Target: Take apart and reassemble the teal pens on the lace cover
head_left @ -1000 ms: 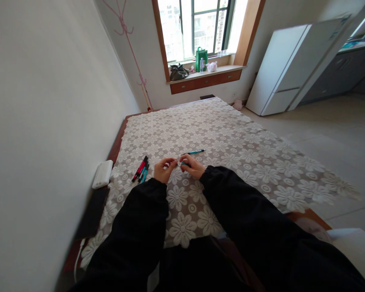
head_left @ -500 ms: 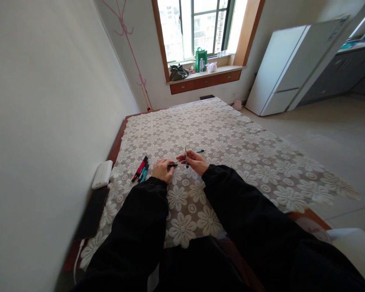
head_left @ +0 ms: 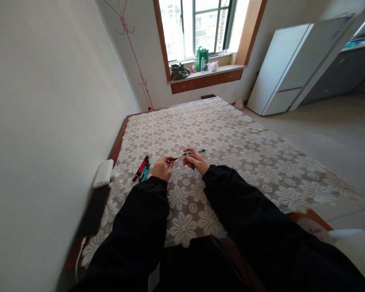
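Note:
My left hand pinches a short black pen cap between thumb and fingertips, just above the tablecloth. Facing it, my right hand is closed on a slim pen; most of the barrel is hidden by the fingers, with its dark end showing below them. A small gap separates the two hands. Past the right fingers lies a teal-and-black pen on the cloth. Left of my left hand, several red and teal pens with black ends rest side by side in a loose bundle.
The table wears a floral lace tablecloth. Along the wall on the left sit a white power bank and a dark flat case with a white cable. Beyond the table are a pink coat stand, a window sill with bags, and a white fridge.
My left hand has lifted the cap slightly off the cloth. The pen in my right hand has tipped from upright to slanted as the fingers curled around it.

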A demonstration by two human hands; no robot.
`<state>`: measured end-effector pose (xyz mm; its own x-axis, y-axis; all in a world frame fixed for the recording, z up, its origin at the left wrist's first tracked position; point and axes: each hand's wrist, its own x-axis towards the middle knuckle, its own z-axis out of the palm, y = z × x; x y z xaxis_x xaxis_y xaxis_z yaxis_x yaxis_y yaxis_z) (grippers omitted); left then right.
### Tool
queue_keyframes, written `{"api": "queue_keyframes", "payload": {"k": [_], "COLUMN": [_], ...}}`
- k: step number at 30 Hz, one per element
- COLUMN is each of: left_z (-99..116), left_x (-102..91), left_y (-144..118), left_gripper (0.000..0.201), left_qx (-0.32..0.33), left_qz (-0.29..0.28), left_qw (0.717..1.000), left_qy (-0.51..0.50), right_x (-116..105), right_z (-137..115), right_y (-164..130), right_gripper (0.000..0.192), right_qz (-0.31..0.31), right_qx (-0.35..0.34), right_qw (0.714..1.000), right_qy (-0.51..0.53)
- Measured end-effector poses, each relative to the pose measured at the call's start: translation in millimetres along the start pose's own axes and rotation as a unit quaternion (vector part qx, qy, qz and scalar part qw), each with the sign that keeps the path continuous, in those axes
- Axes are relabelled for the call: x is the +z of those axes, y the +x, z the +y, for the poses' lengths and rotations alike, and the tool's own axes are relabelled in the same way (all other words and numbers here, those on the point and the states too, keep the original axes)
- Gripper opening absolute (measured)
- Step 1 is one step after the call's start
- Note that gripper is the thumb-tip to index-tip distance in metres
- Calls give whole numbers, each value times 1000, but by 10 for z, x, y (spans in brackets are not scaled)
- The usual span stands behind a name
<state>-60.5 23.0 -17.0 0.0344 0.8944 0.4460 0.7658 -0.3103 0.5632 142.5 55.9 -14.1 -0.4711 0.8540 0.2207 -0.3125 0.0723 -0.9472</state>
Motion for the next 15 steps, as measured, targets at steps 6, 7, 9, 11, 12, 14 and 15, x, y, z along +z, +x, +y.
{"api": "queue_keyframes", "payload": {"k": [6, 7, 9, 11, 12, 14, 15], "left_z": [39, 41, 46, 52, 57, 66, 71], "left_x": [-7, -7, -10, -16, -20, -30, -36], "left_y": [-6, -7, -7, -8, -9, -13, -16], "left_gripper": [14, 14, 14, 14, 14, 14, 14], "left_qx": [14, 18, 29, 39, 43, 52, 56], "left_qz": [4, 7, 16, 31, 42, 64, 73], "left_qw": [1000, 1000, 999, 999, 998, 996, 995], "left_qy": [1, -1, -6, -12, -16, -21, -23], "right_x": [12, 10, 6, 0, -3, -10, -15], "right_z": [72, 78, 76, 60, 49, 29, 22], "right_y": [14, 13, 5, -8, -15, -26, -30], "right_gripper": [37, 35, 29, 24, 21, 16, 14], "right_qz": [26, 22, 13, 9, 9, 13, 16], "right_qx": [-22, -20, -20, -26, -29, -33, -35], "right_qw": [998, 998, 996, 992, 990, 983, 978], "right_qy": [-51, -63, -87, -119, -139, -182, -203]}}
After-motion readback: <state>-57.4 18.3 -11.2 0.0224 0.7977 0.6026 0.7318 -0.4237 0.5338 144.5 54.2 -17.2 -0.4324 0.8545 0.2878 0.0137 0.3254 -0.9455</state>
